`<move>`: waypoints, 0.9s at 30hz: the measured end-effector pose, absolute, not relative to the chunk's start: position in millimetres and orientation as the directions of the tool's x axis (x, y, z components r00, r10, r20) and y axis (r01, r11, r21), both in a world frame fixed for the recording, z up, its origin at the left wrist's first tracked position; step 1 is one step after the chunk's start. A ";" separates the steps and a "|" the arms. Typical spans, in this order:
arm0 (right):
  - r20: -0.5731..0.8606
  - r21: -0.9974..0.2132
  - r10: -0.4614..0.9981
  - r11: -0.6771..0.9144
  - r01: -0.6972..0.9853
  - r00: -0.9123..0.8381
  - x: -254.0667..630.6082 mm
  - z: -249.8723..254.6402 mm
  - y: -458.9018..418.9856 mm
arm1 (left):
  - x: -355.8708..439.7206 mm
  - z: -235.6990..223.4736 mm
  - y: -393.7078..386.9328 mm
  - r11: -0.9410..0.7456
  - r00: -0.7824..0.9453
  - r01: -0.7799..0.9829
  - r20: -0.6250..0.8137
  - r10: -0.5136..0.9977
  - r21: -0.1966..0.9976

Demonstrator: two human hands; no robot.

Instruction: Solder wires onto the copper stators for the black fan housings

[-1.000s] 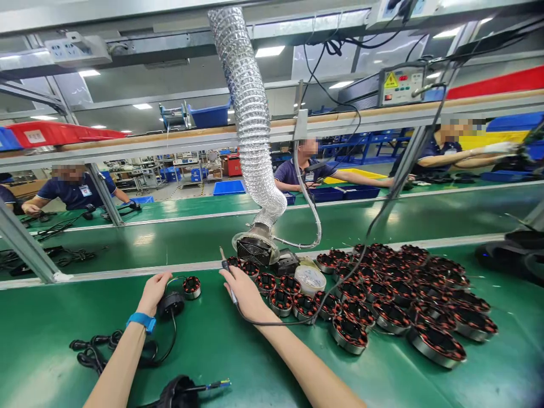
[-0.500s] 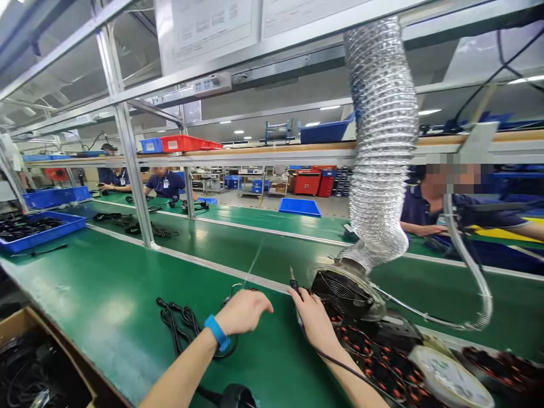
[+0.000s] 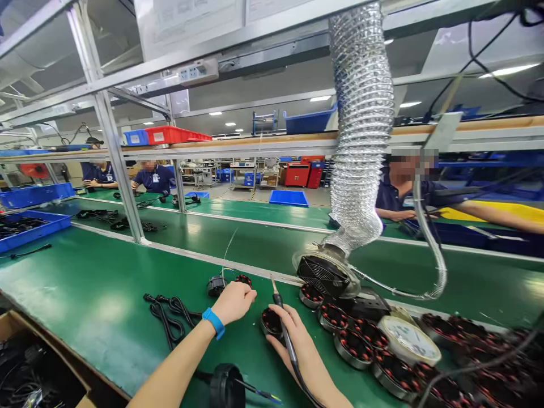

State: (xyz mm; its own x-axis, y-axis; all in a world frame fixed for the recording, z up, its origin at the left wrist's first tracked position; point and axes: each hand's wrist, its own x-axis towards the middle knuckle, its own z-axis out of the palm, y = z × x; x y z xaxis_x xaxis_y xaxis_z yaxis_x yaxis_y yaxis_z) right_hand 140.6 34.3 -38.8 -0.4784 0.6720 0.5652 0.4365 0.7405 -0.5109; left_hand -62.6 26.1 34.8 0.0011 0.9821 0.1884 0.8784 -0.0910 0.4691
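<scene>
My right hand (image 3: 300, 345) holds a soldering iron (image 3: 283, 317), its tip pointing up and away. The thumb and fingers of that hand also reach round a motor stator (image 3: 270, 321) on the green bench. My left hand (image 3: 233, 301), with a blue wristband (image 3: 213, 323), is closed, and its fingertips are hidden. Just beyond it are a red-wound stator (image 3: 243, 280) and a black round housing (image 3: 216, 285) with thin wires. Near me lies another black housing (image 3: 227, 385) with stripped wire ends. Black cables (image 3: 170, 317) are coiled left of my wrist.
A fume fan (image 3: 325, 275) on a silver duct (image 3: 361, 124) stands ahead right. Several stators (image 3: 355, 345) crowd the right side round a solder reel (image 3: 408, 340). A metal post (image 3: 117, 164) rises at left. Co-workers sit across the bench.
The view has shifted right and down. My right hand, with the soldering iron, has moved nearer and now reaches round a stator. My left hand stays closed near the housing.
</scene>
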 end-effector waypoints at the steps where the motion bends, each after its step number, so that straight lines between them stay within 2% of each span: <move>1: 0.567 -0.552 0.687 0.727 0.409 -0.455 140.6 -41.1 35.1 | -55.6 33.0 24.6 -0.102 0.019 0.849 0.164 0.986 0.518; 4: 0.572 -0.638 0.718 0.694 0.334 -0.397 140.6 -44.2 38.5 | -43.0 25.1 22.5 -0.095 0.064 0.737 0.070 0.995 0.669; 6: 0.567 -0.671 0.734 0.675 0.307 -0.375 141.3 -42.5 38.5 | -43.6 20.9 23.7 -0.089 0.097 0.691 0.030 0.995 0.717; 9: 0.546 -0.703 0.732 0.665 0.254 -0.408 143.1 -36.7 36.1 | -51.4 19.3 28.0 -0.076 0.155 0.642 -0.032 0.987 0.763; 12: 0.522 -0.727 0.741 0.646 0.235 -0.423 145.7 -31.5 34.3 | -57.0 22.5 30.6 -0.045 0.194 0.650 -0.108 0.975 0.759; 15: 0.507 -0.734 0.763 0.626 0.263 -0.401 149.5 -28.8 33.2 | -58.3 25.1 29.7 -0.037 0.238 0.670 -0.167 0.957 0.742; 20: 0.519 -0.710 0.768 0.632 0.312 -0.375 153.6 -27.3 31.6 | -57.7 24.4 29.6 -0.009 0.320 0.589 -0.224 0.921 0.808; 23: 0.538 -0.699 0.769 0.636 0.326 -0.346 151.6 -26.4 30.0 | -50.3 22.9 31.3 0.086 0.308 0.469 -0.254 0.917 0.879; 27: 0.555 -0.681 0.774 0.633 0.367 -0.304 147.1 -25.3 27.7 | -35.0 19.5 33.4 0.251 0.199 0.230 -0.298 0.934 0.940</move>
